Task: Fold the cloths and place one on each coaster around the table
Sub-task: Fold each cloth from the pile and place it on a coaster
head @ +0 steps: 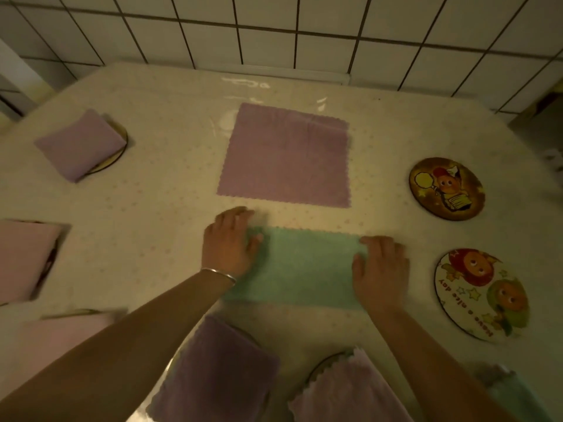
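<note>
Left hand is laid open and flat on the left end of the green cloth; the right hand is pressed open on the right end; nothing is gripped by either. The green cloth is seen as a long strip on the table, probably folded once; a second fold is judged to be needed.

A crooked fold could be caused if one end is lifted before the other is held; the layers could slide apart on the glossy table cover.

From the left, pink cloths are seen at the edge; a folded purple cloth is resting on a coaster; an unfolded purple cloth lies just beyond the hands; two bare coasters, a dark one and a white one, are waiting at the right. The way to them is not blocked.
</note>
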